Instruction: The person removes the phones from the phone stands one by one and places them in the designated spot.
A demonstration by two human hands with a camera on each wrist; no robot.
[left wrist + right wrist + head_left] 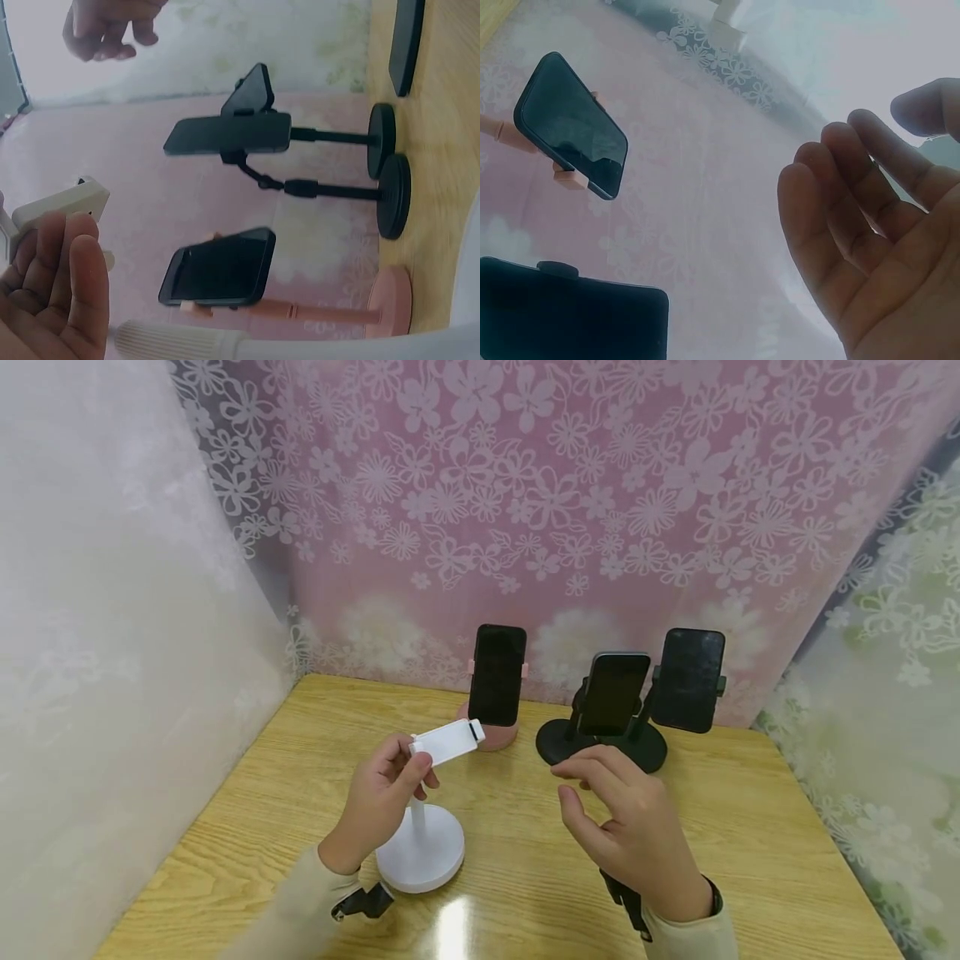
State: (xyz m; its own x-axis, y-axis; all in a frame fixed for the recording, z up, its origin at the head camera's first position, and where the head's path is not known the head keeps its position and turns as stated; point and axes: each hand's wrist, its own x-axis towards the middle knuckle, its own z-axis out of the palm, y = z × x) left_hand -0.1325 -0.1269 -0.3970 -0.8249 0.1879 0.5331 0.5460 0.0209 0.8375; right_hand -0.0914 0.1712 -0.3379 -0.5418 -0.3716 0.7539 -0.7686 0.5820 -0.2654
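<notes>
A white phone stand with a round base (420,852) stands on the table, its holder head (447,742) tilted and holding no phone. My left hand (382,797) grips the left end of that head, thumb in front and fingers behind; in the left wrist view the fingers (82,277) curl against the white head (64,204). My right hand (630,827) hovers above the table to the right, fingers loosely bent and touching nothing. In the right wrist view its palm (885,247) faces the camera with the fingers relaxed.
Behind stand a pink stand (498,737) with a black phone (497,675) and two dark stands with phones (615,693), (688,679). The left wrist view also shows a dark flat object (406,46) by the table surface. Patterned curtains (570,527) enclose the table.
</notes>
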